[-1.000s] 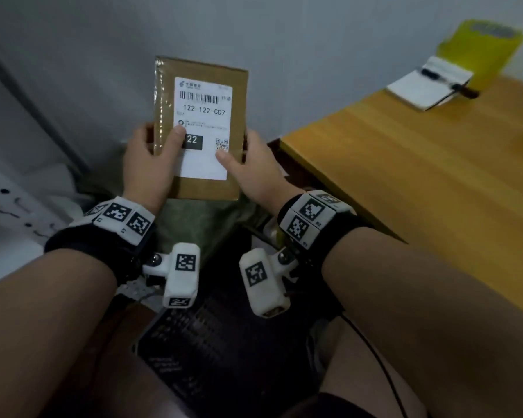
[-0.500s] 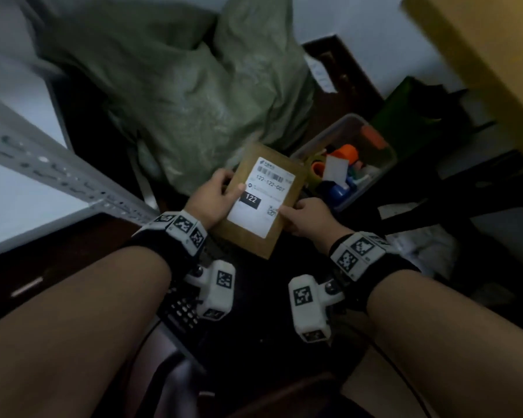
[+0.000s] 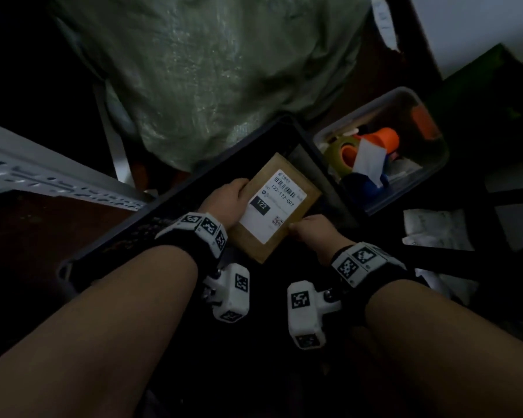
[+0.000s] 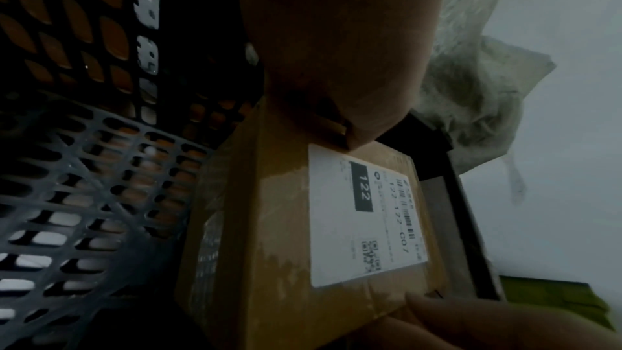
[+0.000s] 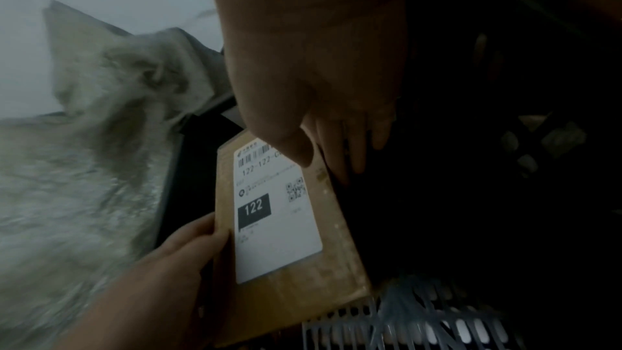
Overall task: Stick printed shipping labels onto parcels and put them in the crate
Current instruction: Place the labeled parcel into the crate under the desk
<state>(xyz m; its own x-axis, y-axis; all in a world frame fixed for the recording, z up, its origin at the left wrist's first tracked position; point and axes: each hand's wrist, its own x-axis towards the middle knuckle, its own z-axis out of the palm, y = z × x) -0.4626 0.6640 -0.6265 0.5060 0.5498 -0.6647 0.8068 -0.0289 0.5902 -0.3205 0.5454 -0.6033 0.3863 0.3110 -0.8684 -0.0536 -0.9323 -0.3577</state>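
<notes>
A flat brown cardboard parcel carries a white shipping label marked 122. It is held low inside a black perforated plastic crate, label side up. My left hand grips the parcel's left edge, thumb on top. My right hand grips its right edge, thumb on the label and fingers under the side. The crate's floor beneath the parcel is mostly hidden in the dark.
A large green woven sack leans behind the crate. A clear plastic bin with tape rolls and orange items sits to the right. A grey slotted metal shelf rail runs at the left. White papers lie on the floor at right.
Both hands carried the parcel from chest height by the wall down into the black crate. My head tilted down, so the desk left the view.
</notes>
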